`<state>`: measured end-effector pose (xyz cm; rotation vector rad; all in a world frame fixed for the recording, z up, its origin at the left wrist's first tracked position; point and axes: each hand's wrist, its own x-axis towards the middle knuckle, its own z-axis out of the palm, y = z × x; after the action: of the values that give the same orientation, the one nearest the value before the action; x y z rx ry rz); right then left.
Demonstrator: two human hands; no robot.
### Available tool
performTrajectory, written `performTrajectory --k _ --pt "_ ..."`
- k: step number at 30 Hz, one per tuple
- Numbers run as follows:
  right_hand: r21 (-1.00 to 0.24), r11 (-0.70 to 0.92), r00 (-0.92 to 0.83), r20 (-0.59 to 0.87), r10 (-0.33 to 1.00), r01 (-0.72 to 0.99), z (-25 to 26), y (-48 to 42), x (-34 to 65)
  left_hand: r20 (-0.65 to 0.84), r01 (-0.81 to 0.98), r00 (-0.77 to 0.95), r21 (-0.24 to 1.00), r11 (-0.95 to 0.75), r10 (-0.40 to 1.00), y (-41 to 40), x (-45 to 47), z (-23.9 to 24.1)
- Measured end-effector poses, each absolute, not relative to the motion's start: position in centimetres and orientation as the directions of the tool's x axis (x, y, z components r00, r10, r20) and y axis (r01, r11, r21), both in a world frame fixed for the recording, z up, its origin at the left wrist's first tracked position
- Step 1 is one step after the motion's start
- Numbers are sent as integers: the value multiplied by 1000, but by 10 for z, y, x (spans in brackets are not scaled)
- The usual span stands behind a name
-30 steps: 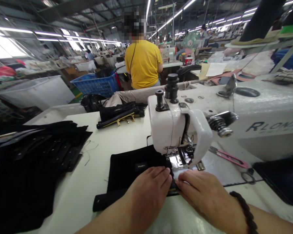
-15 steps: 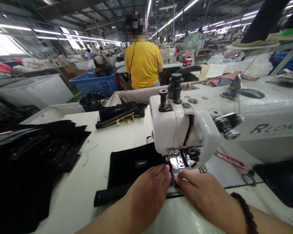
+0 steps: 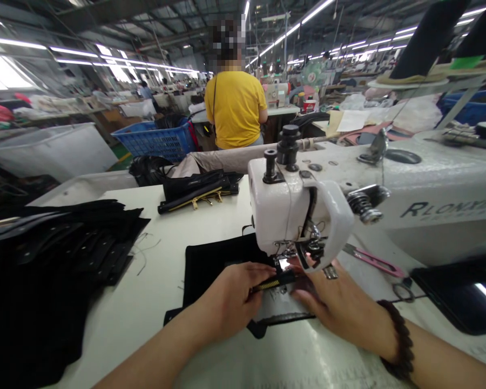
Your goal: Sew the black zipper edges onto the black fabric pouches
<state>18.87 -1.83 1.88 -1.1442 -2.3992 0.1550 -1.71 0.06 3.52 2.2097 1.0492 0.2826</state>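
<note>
A black fabric piece [image 3: 221, 254] lies under the head of a white sewing machine [image 3: 283, 216]. Its near edge carries a zipper with gold teeth [image 3: 269, 284], turned up just in front of the presser foot. My left hand [image 3: 235, 294] is closed on this edge, fingers on top and thumb below. To the right of the foot, my right hand [image 3: 332, 297] pinches the zipper's other end between thumb and fingers; its fingertips are partly hidden behind the machine's guard. A dark bead bracelet [image 3: 400, 337] circles my right wrist.
Stacked black pieces [image 3: 60, 248] cover the table's left side. A black zippered piece [image 3: 198, 189] lies behind the work. Pink-handled snips [image 3: 372, 262] and a phone [image 3: 457, 297] are on the right. A person in a yellow top [image 3: 237, 108] sits ahead, beside a blue basket [image 3: 157, 140].
Both hands have lifted and turned up the near edge, so the gold zipper teeth now show. My left hand has shifted slightly left and covers the label on the fabric.
</note>
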Motion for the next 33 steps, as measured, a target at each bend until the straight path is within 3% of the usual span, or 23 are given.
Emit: performTrajectory --k 2,4,7,13,16,20,22,27,33 --pt "-376 584 -552 201 809 719 29 -16 193 -49 616 658 610 -499 752 -2 -17 30" --pt "-401 523 -569 6 822 752 43 -14 201 -5 654 663 490 -577 748 -6 -17 26" --pt "-384 549 -622 -92 778 743 63 -14 209 28 667 709 298 -683 705 -12 -13 23" --pt "-48 687 -676 -240 697 725 80 -15 192 -56 548 832 -82 -833 552 -18 0 31" --pt "11 711 -701 -163 695 703 71 -17 185 -14 510 854 -173 -842 520 -22 2 29" --pt "4 743 -734 159 661 670 44 -21 186 45 494 865 -249 -833 499 -27 0 20" --pt "31 782 -763 245 598 623 31 -23 187 68 503 861 -255 -826 504 -29 -2 16" --pt "67 812 -786 309 535 579 19 -24 187 89 528 849 -194 -827 521 -29 -5 15" --pt "126 800 -780 354 517 587 23 -25 183 11 557 828 -129 -820 561 -29 -1 20"
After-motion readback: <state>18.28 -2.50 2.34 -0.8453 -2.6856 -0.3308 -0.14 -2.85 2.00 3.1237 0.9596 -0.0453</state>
